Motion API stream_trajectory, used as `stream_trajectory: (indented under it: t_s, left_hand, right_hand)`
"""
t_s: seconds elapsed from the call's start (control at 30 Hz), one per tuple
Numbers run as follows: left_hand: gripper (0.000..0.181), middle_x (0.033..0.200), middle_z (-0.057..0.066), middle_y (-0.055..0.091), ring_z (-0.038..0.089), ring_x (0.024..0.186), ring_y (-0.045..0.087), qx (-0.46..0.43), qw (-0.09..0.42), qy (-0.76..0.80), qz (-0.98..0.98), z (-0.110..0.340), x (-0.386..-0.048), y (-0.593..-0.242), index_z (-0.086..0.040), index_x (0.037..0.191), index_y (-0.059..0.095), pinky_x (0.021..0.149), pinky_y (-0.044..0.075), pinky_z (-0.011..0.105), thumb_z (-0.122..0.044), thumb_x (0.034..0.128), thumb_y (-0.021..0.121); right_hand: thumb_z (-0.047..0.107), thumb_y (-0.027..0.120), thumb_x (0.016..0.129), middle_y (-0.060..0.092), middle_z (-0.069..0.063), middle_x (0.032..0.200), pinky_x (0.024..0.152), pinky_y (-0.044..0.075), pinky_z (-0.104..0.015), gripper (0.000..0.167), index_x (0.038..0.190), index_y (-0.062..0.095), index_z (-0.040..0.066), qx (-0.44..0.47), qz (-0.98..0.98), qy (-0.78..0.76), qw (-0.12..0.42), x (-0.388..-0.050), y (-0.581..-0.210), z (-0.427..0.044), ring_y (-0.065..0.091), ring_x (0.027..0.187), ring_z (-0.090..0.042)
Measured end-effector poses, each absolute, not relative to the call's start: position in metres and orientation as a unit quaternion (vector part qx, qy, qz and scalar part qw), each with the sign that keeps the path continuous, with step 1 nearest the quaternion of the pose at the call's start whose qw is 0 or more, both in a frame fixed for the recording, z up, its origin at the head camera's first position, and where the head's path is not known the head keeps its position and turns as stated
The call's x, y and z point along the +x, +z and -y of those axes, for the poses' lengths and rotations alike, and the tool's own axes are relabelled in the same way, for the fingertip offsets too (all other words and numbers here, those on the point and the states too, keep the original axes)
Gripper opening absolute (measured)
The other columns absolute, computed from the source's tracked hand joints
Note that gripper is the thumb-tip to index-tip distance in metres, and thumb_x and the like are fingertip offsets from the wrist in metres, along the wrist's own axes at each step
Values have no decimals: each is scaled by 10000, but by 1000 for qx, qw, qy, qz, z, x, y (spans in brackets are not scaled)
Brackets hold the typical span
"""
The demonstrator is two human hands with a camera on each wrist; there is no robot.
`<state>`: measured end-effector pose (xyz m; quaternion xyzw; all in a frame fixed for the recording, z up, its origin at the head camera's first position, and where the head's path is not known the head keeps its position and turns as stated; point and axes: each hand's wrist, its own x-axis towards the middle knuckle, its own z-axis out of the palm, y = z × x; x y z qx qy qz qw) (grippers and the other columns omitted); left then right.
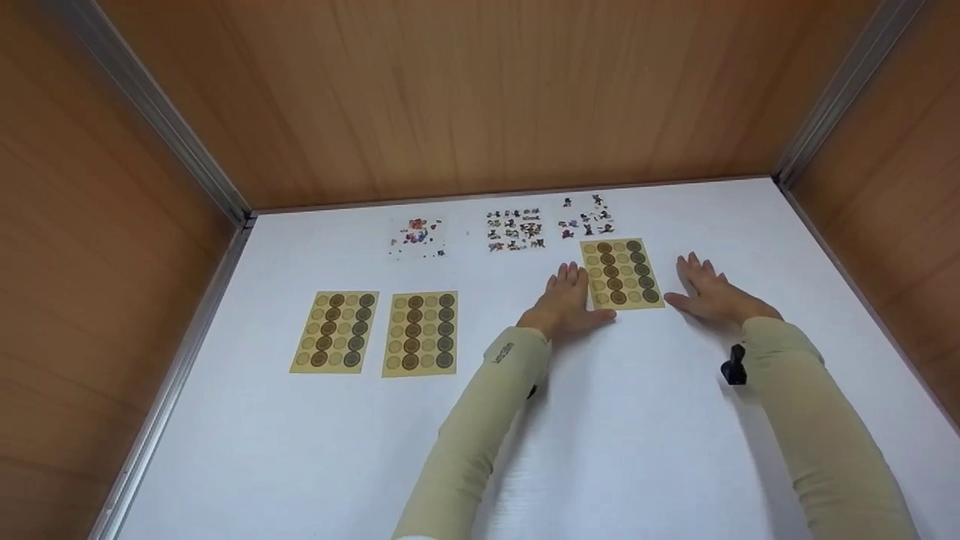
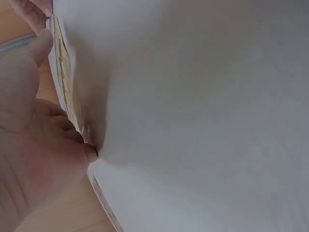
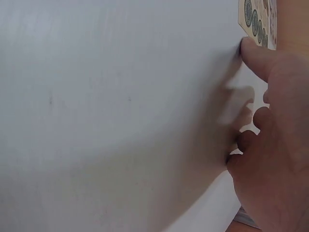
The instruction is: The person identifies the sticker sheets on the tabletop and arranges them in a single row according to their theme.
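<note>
The prints inside the circles (image 1: 611,271) are too small to read; the right wrist view cuts off their yellowish sheet (image 1: 624,275). It lies far right on the table (image 1: 300,450), with pale, brown, pale, dark columns. Beside it, the left hand (image 1: 566,304) and right hand (image 1: 712,292) are flat, gripping nothing. Two similar sheets (image 1: 420,334) lie left, three picture groups (image 1: 514,229) far.

Long khaki sleeves (image 1: 476,439), dark lettering (image 1: 503,353), black wrist device (image 1: 735,367)

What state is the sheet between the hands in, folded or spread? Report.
Spread: the tan sheet lies flat, its four columns of circles showing.
</note>
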<state>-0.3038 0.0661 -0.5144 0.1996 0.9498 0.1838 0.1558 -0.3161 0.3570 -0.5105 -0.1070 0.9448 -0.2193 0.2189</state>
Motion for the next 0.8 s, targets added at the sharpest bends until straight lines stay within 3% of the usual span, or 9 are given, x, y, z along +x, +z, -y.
stream_trajectory:
  t_s: [0.3, 0.5, 0.8]
  left_hand:
    - [1106, 1684, 162, 35, 262, 1552, 15, 199, 170, 189, -946, -60, -322, -512, -13, 1617, 114, 1240, 38, 339, -659, 890, 642]
    - [1298, 1685, 164, 35, 272, 1552, 22, 206, 172, 174, -947, -54, -325, -508, -23, 1620, 111, 1241, 55, 362, -693, 735, 784]
    - [1400, 1688, 141, -12, 253, 1550, -46, 226, 177, 140, -948, -58, -319, -509, -38, 1626, 46, 1239, -8, 401, -805, 678, 734]
  right_hand:
    - [576, 640, 936, -158, -315, 1615, 1143, -118, -685, 1102, 1598, -9, -21, -142, -940, -200, 238, -319, -510, -355, -200, 1450, -528]
    - [503, 776, 839, -186, -297, 1617, 1139, -129, -681, 1253, 1582, -70, -48, -179, -929, -194, 260, -322, -508, -335, -222, 1449, -518]
    - [620, 847, 712, -128, -266, 1645, 1146, -110, -682, 1431, 1586, -75, -39, -207, -933, -167, 243, -324, -511, -325, -165, 1479, -496]
